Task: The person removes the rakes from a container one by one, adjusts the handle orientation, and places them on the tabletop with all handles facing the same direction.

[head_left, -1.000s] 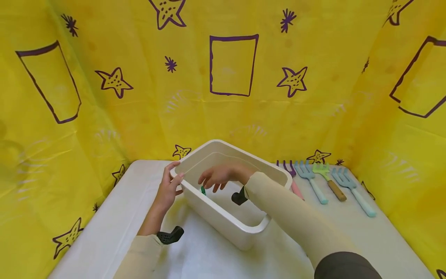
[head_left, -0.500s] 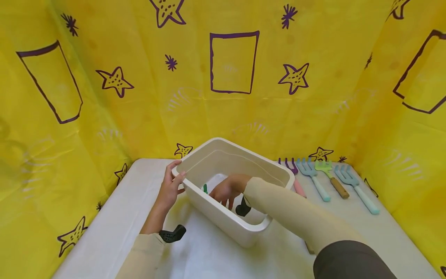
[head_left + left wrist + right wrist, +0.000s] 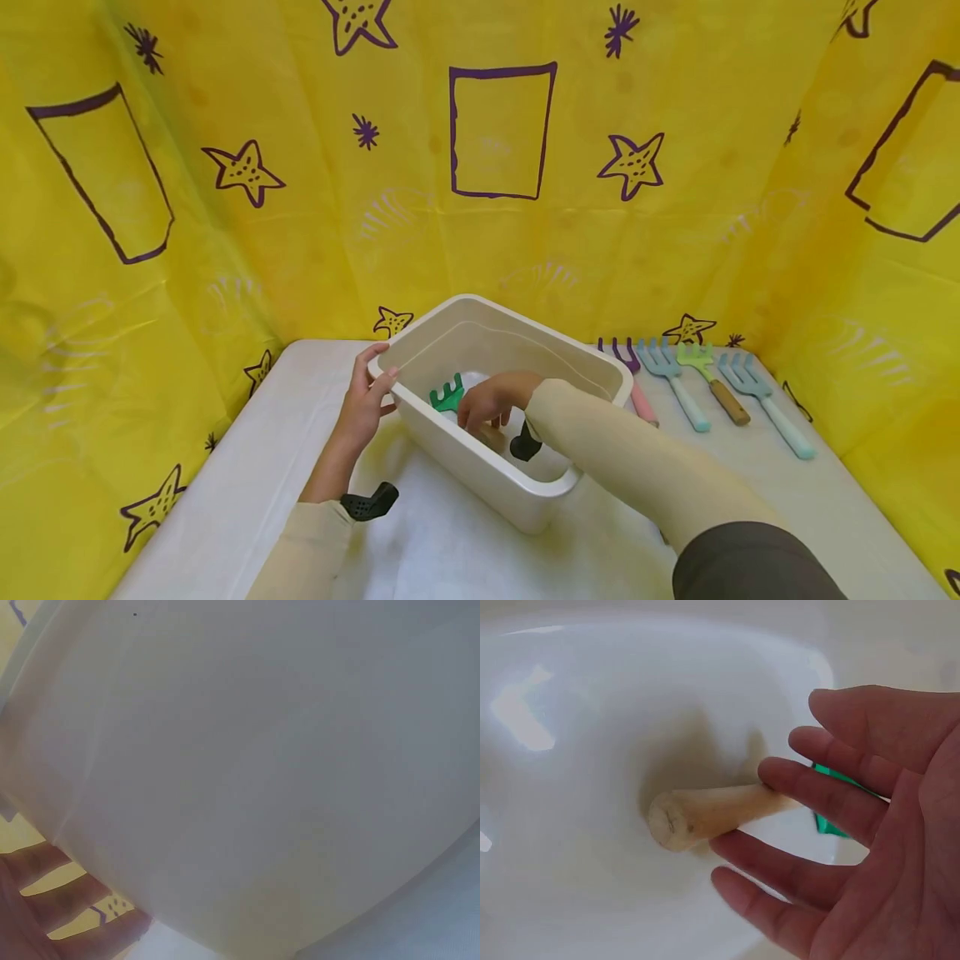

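Observation:
My left hand grips the near-left corner rim of a white plastic bin, thumb over the rim and fingers outside. Down inside the bin, my right hand reaches to a small hand rake. Its green head points tines-up toward the left end wall. In the right wrist view its wooden handle passes between spread fingers, with fingertips right at the wood and the thumb apart from it. Part of the rake is hidden behind the hand. The left wrist view shows fingers against the bin's outer wall.
Several hand rakes lie at the table's back right: one with purple tines and a pink handle, a blue one, a green one with a wooden handle, another blue one. Yellow printed cloth encloses the white table.
My right hand has lowered deeper into the bin, down to the rake's handle. The rake's green head has turned, so its tines now show. My left hand stays on the rim.

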